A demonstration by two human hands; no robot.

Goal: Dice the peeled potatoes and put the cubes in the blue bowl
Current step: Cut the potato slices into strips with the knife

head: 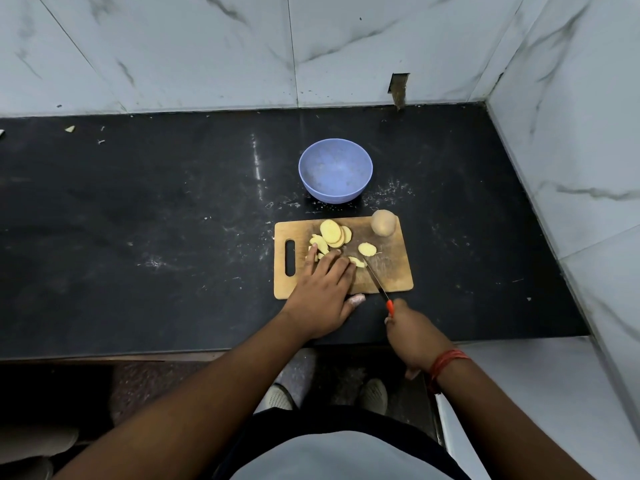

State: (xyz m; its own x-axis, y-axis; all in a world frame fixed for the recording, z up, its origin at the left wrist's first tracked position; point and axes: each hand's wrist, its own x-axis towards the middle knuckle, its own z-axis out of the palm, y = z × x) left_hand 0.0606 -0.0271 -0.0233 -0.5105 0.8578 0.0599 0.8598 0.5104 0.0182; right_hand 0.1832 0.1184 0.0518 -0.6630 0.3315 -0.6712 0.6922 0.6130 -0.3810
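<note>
A wooden cutting board (391,271) lies on the black counter. On it are several yellow potato slices (331,232), one slice lying apart (367,249), and a whole potato (383,222) at the far right corner. My left hand (323,289) rests flat on the board, with its fingertips pressing slices near the blade. My right hand (412,332) grips the orange handle of a knife (375,278), whose tip touches the slice by my left fingers. The blue bowl (335,174) stands beyond the board and holds nothing.
Marble wall tiles rise behind the black counter (138,220) and along its right side. White specks and crumbs dot the counter near the bowl. The counter's front edge runs just under my wrists; my shoes show on the floor below.
</note>
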